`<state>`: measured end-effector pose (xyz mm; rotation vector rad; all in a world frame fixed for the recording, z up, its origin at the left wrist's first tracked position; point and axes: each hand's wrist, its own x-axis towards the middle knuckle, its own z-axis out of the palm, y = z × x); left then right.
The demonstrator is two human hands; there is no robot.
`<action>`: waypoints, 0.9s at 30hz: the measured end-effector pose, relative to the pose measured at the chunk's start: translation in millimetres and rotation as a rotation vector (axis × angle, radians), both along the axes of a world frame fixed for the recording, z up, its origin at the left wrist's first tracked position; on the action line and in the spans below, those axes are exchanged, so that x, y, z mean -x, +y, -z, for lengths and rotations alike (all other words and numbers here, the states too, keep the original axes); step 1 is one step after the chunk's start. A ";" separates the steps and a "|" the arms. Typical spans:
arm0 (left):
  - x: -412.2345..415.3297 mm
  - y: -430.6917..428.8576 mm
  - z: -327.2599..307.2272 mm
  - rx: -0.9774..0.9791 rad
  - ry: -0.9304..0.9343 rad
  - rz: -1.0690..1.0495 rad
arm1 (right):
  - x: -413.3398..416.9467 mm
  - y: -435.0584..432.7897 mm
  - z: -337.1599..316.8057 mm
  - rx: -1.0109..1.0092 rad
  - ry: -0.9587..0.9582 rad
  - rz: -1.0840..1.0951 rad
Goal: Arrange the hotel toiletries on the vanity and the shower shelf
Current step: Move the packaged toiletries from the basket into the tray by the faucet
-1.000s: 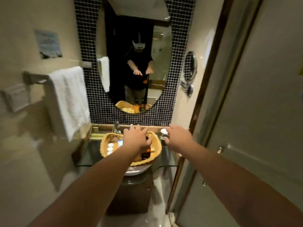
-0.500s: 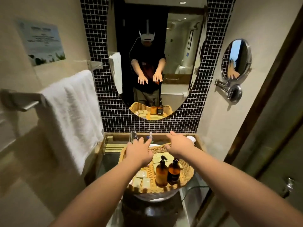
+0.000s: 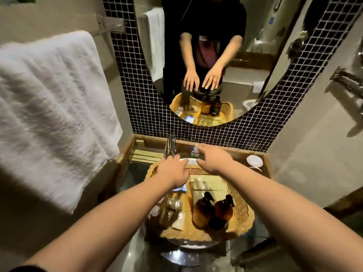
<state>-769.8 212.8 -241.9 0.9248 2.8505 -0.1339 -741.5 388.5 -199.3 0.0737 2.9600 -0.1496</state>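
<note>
Very start, I'd say: left hand (image 3: pixel 172 170) and right hand (image 3: pixel 214 161) hover flat-fingered and empty over the far end of the wicker basket (image 3: pixel 242 216). It sits on the basin (image 3: pixel 193 246), amber pump bottles (image 3: pixel 202 212) inside. Next up, probably grabbing one for the surface (image 3: pixel 134 176).

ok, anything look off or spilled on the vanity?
Nothing spilled; both amber pump bottles stand upright. One oddity: the wicker basket sits on top of the sink basin, covering the bowl, not on the counter.
</note>
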 end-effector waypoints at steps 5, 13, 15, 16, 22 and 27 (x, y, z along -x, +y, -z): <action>31.7 -2.4 33.6 0.018 -0.048 -0.087 | 48.4 17.1 48.2 0.061 -0.105 -0.112; 37.5 0.0 89.6 0.125 -0.265 -0.181 | 80.5 11.8 117.0 0.172 -0.261 -0.186; 42.4 7.2 96.9 0.149 -0.288 -0.162 | 83.1 10.9 131.0 0.169 -0.302 -0.200; 44.7 10.3 100.7 0.158 -0.298 -0.149 | 84.1 10.0 136.7 0.162 -0.327 -0.193; 37.9 6.0 128.4 0.221 -0.408 -0.065 | 83.9 -2.6 161.6 0.142 -0.552 -0.247; 8.8 -12.8 153.5 0.125 -0.563 -0.129 | 71.5 -19.3 192.6 0.180 -0.825 -0.361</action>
